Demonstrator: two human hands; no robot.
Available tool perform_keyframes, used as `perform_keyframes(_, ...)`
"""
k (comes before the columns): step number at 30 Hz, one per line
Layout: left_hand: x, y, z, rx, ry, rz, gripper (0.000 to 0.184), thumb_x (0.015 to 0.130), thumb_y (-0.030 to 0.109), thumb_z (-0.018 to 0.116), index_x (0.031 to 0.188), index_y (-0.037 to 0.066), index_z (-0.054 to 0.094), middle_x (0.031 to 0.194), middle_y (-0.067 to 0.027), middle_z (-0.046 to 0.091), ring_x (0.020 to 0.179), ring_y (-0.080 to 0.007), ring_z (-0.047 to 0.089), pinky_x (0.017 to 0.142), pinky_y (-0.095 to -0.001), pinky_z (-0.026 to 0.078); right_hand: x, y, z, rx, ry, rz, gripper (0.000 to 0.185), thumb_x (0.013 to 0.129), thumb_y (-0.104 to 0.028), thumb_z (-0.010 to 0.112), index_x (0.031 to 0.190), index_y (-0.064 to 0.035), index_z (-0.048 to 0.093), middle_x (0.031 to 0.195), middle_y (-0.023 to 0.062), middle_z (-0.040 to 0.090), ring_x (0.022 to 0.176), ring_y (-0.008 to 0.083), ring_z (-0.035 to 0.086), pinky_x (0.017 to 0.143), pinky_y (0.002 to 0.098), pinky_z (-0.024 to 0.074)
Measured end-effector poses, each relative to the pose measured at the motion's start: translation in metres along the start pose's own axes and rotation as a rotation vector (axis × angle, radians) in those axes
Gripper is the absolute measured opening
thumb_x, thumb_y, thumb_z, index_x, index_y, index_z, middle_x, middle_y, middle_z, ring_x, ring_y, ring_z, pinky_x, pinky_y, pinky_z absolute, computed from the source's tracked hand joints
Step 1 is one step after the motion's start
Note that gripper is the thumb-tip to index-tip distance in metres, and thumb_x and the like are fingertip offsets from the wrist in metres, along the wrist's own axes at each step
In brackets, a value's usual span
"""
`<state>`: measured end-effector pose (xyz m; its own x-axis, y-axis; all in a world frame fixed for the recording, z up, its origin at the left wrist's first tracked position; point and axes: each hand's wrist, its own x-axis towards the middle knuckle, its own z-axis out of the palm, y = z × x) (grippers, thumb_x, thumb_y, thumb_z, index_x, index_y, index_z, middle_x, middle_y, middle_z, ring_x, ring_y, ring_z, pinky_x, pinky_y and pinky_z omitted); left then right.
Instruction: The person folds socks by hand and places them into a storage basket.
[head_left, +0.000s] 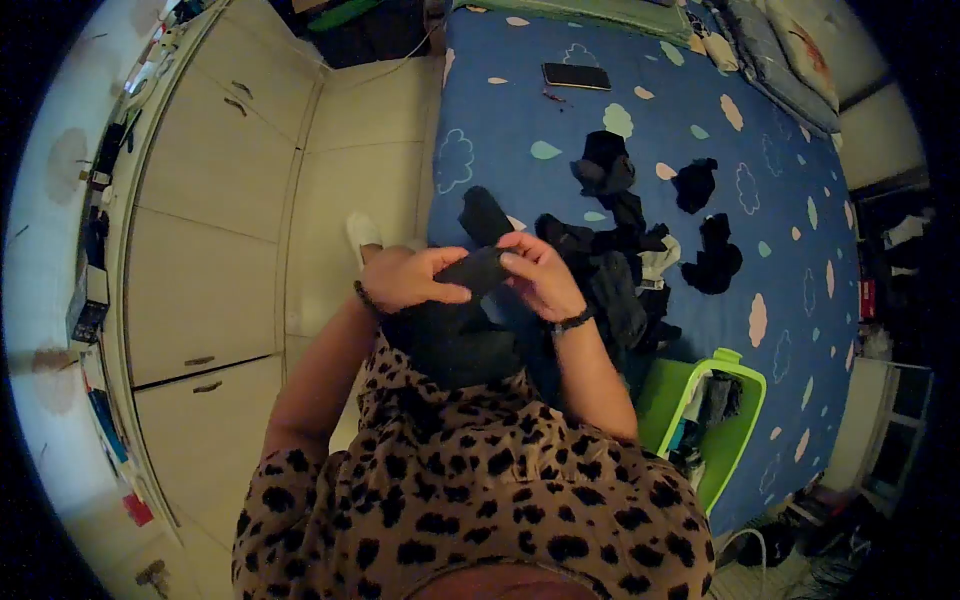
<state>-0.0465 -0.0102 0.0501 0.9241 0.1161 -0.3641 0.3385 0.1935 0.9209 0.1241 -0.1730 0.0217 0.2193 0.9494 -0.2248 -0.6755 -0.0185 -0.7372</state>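
Observation:
A dark sock [472, 272] is stretched between my two hands, above my lap at the bed's near edge. My left hand [410, 279] grips one end, thumb on top. At the other end, my right hand [543, 276] pinches the fabric between thumb and fingers. Just beyond them, another dark sock [485, 214] lies flat on the blue bedsheet [500, 130]. To the right is a loose heap of dark socks [617, 290] with a whitish piece [660, 262] among them. Separate dark bundles [712, 255] lie farther right.
A green basket [735, 362] with clothing inside stands at my right on the bed. A phone [576, 76] lies near the far end. Pale cabinets [205, 290] line the left side, across a strip of tiled floor [365, 170]. Folded bedding [785, 60] sits at the far right.

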Motion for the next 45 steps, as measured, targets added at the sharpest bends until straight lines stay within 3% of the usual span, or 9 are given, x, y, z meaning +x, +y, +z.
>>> perform_keyframes(3, 0.017, -0.025, -0.038, 0.625, -0.145, -0.035, 0.033, 0.085, 0.024, 0.066, 0.115, 0.011, 0.06, 0.096, -0.005, 0.068, 0.089, -0.0191, 0.064, 0.08, -0.0283, 0.047, 0.008, -0.006, -0.023, -0.096, 0.101, -0.146, 0.02, 0.084, -0.004, 0.064, 0.103, -0.0074, 0.058, 0.098, -0.0004, 0.06, 0.09, 0.0111, 0.056, 0.081, 0.0244, 0.0439)
perform_keyframes(6, 0.044, -0.023, -0.063, 0.465, -0.096, 0.091, 0.029, 0.078, 0.008, 0.068, 0.107, 0.011, 0.063, 0.096, -0.0055, 0.066, 0.092, -0.0258, 0.063, 0.082, -0.0314, 0.048, 0.005, -0.012, -0.033, -0.237, 0.188, -0.249, 0.024, 0.081, 0.002, 0.062, 0.103, -0.0058, 0.057, 0.099, 0.0008, 0.057, 0.093, 0.0114, 0.054, 0.085, 0.0244, 0.0424)
perform_keyframes(9, 0.076, -0.007, -0.074, 0.955, 0.304, 0.22, 0.025, 0.07, 0.0, 0.066, 0.094, 0.008, 0.066, 0.095, -0.0116, 0.063, 0.091, -0.0291, 0.061, 0.082, -0.0363, 0.049, -0.008, -0.012, -0.022, -0.821, 0.283, -0.423, 0.034, 0.073, 0.007, 0.063, 0.104, -0.0044, 0.059, 0.101, 0.0046, 0.062, 0.101, 0.0198, 0.058, 0.093, 0.0317, 0.0432)
perform_keyframes(12, 0.107, -0.004, -0.071, 1.152, 0.65, 0.733, 0.027, 0.067, -0.006, 0.06, 0.089, 0.008, 0.067, 0.088, -0.0094, 0.06, 0.076, -0.0308, 0.057, 0.072, -0.0348, 0.049, -0.013, 0.001, -0.01, -1.526, 0.266, -0.687, 0.038, 0.065, 0.005, 0.061, 0.1, -0.0101, 0.062, 0.097, 0.0074, 0.062, 0.094, 0.0294, 0.057, 0.085, 0.0397, 0.0425)
perform_keyframes(18, 0.155, -0.054, -0.064, 0.631, 0.704, 0.167, 0.019, 0.074, -0.005, 0.059, 0.084, 0.01, 0.066, 0.081, -0.0063, 0.06, 0.064, -0.0212, 0.058, 0.063, -0.0331, 0.049, 0.014, 0.048, -0.022, -1.761, 0.264, -0.564, 0.026, 0.067, -0.002, 0.059, 0.091, -0.0101, 0.066, 0.093, 0.004, 0.061, 0.085, 0.026, 0.055, 0.072, 0.0373, 0.0428)
perform_keyframes(20, 0.156, -0.058, -0.064, -0.238, 0.571, 0.068, 0.013, 0.082, 0.0, 0.06, 0.088, 0.01, 0.064, 0.085, -0.0028, 0.062, 0.07, -0.0141, 0.059, 0.062, -0.0288, 0.049, 0.023, 0.065, -0.037, -1.83, 0.283, -0.362, 0.025, 0.068, -0.004, 0.058, 0.091, -0.0101, 0.066, 0.093, 0.0036, 0.061, 0.084, 0.0254, 0.054, 0.072, 0.0364, 0.0433)
perform_keyframes(23, 0.149, -0.048, -0.065, -0.547, 0.528, -0.084, 0.011, 0.086, 0.002, 0.059, 0.095, 0.008, 0.061, 0.087, -0.0012, 0.062, 0.075, -0.011, 0.059, 0.062, -0.025, 0.048, 0.033, 0.094, -0.066, -1.732, 0.381, -0.43, 0.025, 0.067, -0.004, 0.058, 0.09, -0.0103, 0.067, 0.094, 0.0027, 0.061, 0.083, 0.0243, 0.054, 0.072, 0.0362, 0.0433)
perform_keyframes(32, 0.157, -0.094, -0.075, -0.016, 0.52, -0.039, 0.033, 0.074, -0.008, 0.061, 0.102, 0.009, 0.058, 0.088, -0.0041, 0.06, 0.073, -0.0129, 0.056, 0.057, -0.0268, 0.045, 0.026, 0.073, -0.049, -1.634, 0.296, -0.588, 0.022, 0.07, -0.004, 0.058, 0.089, -0.0113, 0.067, 0.093, 0.0012, 0.063, 0.087, 0.0236, 0.054, 0.073, 0.0353, 0.0415)
perform_keyframes(45, 0.15, -0.078, -0.063, -0.101, 0.625, -0.207, 0.036, 0.082, 0.004, 0.062, 0.116, 0.014, 0.054, 0.093, -0.0023, 0.06, 0.077, -0.0133, 0.056, 0.06, -0.0271, 0.046, 0.019, 0.071, -0.049, -1.757, 0.344, -0.354, 0.023, 0.071, -0.002, 0.059, 0.091, -0.0099, 0.065, 0.095, 0.0044, 0.063, 0.094, 0.0268, 0.055, 0.084, 0.0383, 0.0407)
